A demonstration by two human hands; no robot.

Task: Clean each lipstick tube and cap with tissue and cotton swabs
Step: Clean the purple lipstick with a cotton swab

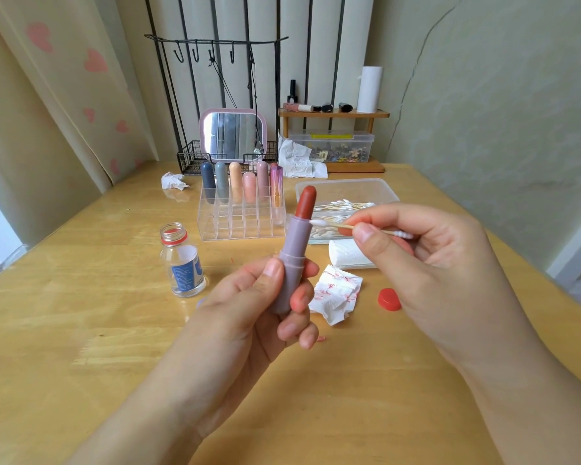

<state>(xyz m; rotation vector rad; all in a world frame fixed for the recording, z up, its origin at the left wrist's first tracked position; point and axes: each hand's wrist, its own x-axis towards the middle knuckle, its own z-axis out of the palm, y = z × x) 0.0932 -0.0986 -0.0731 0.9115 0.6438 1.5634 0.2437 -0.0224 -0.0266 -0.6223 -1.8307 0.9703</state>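
Note:
My left hand (249, 310) grips an uncapped lilac lipstick tube (294, 250) upright, its red-brown bullet (306, 203) wound out. My right hand (426, 260) pinches a wooden cotton swab (342, 225) between thumb and fingers. The swab's white tip touches the tube's upper rim, just under the bullet. A crumpled tissue (336, 293) with red smears lies on the table below the tube. A folded clean tissue (348, 253) sits beside it. I cannot see the tube's cap.
A clear organiser (242, 216) holds several capped lipsticks. An open clear box of cotton swabs (346, 196) stands behind my right hand. An open small bottle (182, 263) is at left, its red lid (389, 299) at right. Mirror, rack and shelf line the back.

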